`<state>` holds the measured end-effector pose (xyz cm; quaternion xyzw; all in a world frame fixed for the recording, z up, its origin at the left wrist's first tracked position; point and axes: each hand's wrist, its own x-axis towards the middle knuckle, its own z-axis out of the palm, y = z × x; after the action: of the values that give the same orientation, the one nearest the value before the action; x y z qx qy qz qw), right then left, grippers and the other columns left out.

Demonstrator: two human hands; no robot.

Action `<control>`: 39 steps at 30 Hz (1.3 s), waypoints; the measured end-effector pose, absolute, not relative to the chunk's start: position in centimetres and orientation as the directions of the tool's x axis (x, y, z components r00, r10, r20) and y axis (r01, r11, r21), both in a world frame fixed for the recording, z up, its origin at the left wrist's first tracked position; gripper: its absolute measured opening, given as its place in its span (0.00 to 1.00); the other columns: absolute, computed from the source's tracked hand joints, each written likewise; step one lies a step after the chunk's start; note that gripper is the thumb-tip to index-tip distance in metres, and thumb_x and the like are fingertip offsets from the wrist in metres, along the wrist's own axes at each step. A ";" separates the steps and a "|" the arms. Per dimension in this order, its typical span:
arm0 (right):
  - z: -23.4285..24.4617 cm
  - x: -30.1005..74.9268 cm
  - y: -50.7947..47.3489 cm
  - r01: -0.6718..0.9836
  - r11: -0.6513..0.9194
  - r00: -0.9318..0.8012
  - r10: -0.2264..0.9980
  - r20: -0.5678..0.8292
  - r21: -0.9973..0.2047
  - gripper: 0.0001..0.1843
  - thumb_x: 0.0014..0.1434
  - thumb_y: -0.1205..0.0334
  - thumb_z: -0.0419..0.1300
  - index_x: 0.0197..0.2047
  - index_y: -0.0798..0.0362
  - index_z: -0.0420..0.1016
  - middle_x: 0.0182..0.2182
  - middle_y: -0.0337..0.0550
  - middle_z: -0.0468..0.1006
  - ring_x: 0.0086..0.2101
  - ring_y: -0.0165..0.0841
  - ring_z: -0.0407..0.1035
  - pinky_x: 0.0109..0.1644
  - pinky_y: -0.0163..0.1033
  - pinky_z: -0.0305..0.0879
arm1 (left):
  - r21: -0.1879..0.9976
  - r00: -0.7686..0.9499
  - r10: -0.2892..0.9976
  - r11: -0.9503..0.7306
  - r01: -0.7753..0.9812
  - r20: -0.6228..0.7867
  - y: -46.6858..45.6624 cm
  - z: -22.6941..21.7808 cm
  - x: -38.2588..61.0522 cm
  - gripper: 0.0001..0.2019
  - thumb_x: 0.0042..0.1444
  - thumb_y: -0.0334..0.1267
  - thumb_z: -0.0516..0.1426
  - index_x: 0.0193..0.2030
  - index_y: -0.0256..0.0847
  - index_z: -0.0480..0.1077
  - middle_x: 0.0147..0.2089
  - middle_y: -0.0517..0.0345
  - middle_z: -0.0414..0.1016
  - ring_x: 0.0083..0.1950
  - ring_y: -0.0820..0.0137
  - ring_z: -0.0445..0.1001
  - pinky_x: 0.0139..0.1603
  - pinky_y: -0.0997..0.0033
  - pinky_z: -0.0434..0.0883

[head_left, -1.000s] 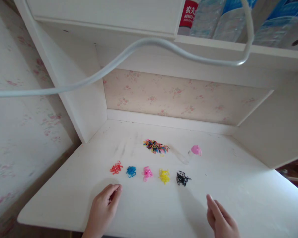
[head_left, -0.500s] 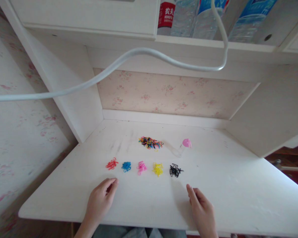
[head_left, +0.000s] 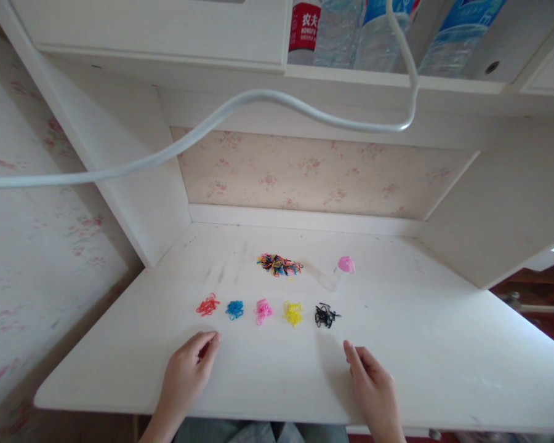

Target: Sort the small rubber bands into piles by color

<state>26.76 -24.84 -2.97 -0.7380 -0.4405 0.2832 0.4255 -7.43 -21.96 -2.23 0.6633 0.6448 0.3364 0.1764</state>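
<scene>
My left hand rests on the white desk, fingers curled and thumb against the forefinger, nothing showing in it. It is nearest a small pile of red rubber bands. My right hand, also curled closed with nothing visible in it, lies in front of the black rubber bands. Between these piles sit blue bands, pink bands and yellow bands, all in one row. Behind the row lies a larger heap of mixed-colour bands. Neither hand touches any pile.
A clear container with a pink cap lies right of the mixed heap. A white cable crosses the upper view. Water bottles stand on the shelf above. White side panels flank the desk.
The view has shifted slightly. My right hand appears a little further left and up; my left hand and the piles of bands stay where they were.
</scene>
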 end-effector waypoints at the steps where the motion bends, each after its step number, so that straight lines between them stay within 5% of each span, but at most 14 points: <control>1: -2.9 26.7 -24.8 0.410 -0.252 0.454 0.890 -0.044 -0.877 0.25 0.53 0.38 0.52 0.21 0.51 0.58 0.19 0.32 0.50 0.24 0.27 0.49 0.25 0.30 0.48 | 0.664 -0.054 0.974 -0.110 0.740 0.221 -22.0 -2.2 -7.4 0.14 0.59 0.47 0.49 0.37 0.44 0.72 0.34 0.60 0.77 0.34 0.72 0.74 0.34 0.77 0.69; 39: -2.7 26.8 -24.8 0.446 -0.215 0.443 0.896 0.006 -0.869 0.24 0.53 0.40 0.54 0.21 0.52 0.62 0.18 0.32 0.54 0.23 0.27 0.52 0.25 0.30 0.51 | 0.659 -0.046 0.972 -0.123 0.742 0.232 -22.2 -1.9 -7.2 0.15 0.59 0.48 0.48 0.36 0.43 0.72 0.33 0.57 0.77 0.33 0.70 0.74 0.33 0.76 0.70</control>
<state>26.77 -24.82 -2.66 -0.7338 -0.4574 0.2629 0.4280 -7.23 -22.19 -1.94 0.6694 0.6399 0.3365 0.1707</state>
